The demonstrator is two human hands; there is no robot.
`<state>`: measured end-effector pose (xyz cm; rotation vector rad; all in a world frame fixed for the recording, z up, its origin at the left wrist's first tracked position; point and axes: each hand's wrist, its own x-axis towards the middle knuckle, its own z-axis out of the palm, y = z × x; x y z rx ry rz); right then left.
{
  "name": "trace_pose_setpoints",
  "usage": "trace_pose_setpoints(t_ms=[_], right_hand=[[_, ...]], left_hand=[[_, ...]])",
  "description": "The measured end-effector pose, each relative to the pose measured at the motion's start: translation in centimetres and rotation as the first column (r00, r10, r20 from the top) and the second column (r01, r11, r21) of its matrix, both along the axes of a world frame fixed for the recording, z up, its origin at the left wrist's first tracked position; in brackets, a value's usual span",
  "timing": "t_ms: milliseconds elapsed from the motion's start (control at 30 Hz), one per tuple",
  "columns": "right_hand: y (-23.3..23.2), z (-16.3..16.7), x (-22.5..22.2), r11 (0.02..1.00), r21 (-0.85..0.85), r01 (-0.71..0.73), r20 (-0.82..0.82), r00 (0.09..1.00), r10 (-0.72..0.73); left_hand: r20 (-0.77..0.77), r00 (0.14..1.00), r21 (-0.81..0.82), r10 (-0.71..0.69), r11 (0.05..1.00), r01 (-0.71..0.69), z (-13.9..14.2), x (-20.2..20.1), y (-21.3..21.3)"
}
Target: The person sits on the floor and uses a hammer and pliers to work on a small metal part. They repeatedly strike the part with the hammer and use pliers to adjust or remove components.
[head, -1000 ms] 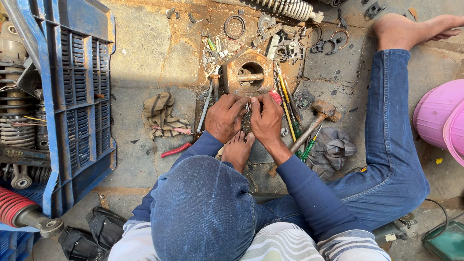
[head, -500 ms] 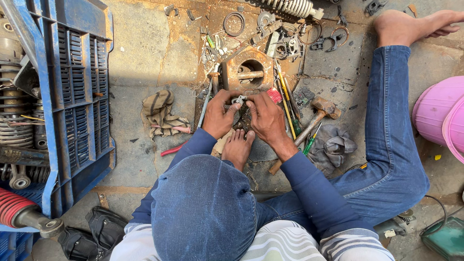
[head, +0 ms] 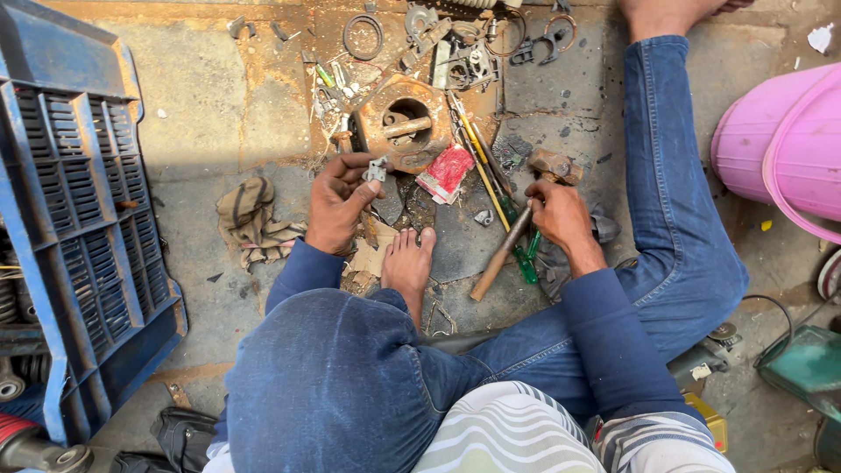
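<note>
My left hand (head: pixel 335 203) pinches a small grey metal piece (head: pixel 377 169) between thumb and fingers, just below a rusty round housing (head: pixel 405 123) with a shaft in its bore. My right hand (head: pixel 559 215) is off to the right, closed around the wooden handle of a hammer (head: pixel 501 254) just under its rusty head. A red packet (head: pixel 447 171) lies between the hands. My bare foot (head: pixel 408 263) rests on the floor below the housing, on scraps of cardboard.
A blue plastic crate (head: pixel 79 228) stands at the left and a pink tub (head: pixel 784 149) at the right. A striped rag (head: pixel 252 219), screwdrivers (head: pixel 480 162), metal rings and small parts (head: pixel 455 44) lie about. A green machine (head: pixel 802 363) sits at lower right.
Both hands were together at the part below the housing. Now my right hand has moved right and taken the hammer handle, while my left hand keeps the small metal piece.
</note>
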<state>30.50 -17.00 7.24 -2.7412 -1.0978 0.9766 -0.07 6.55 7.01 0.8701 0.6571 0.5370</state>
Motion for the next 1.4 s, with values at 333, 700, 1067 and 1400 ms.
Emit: trace_pose_setpoints(t_ms=[333, 700, 1067, 1400], right_hand=[[-3.5, -3.0, 2.8, 0.908, -0.344, 0.238, 0.071, 0.971, -0.228], [-0.2, -0.7, 1.6, 0.941, 0.064, 0.332, 0.05, 0.941, -0.336], [4.0, 1.0, -2.1, 0.977, 0.197, 0.082, -0.139, 0.989, -0.055], [13.8, -1.3, -22.8, 0.456, 0.614, -0.645, 0.049, 0.607, 0.793]], left_hand=[[-0.188, 0.975, 0.322, -0.118, 0.931, 0.174, 12.2, 1.1, 8.7], [-0.364, 0.89, 0.717, -0.274, 0.527, 0.455, 34.5, 2.2, 9.1], [-0.183, 0.908, 0.55, -0.377, 0.726, 0.413, 35.7, 2.4, 3.5], [-0.062, 0.965, 0.591, -0.254, 0.77, 0.24, 32.3, 2.5, 3.9]])
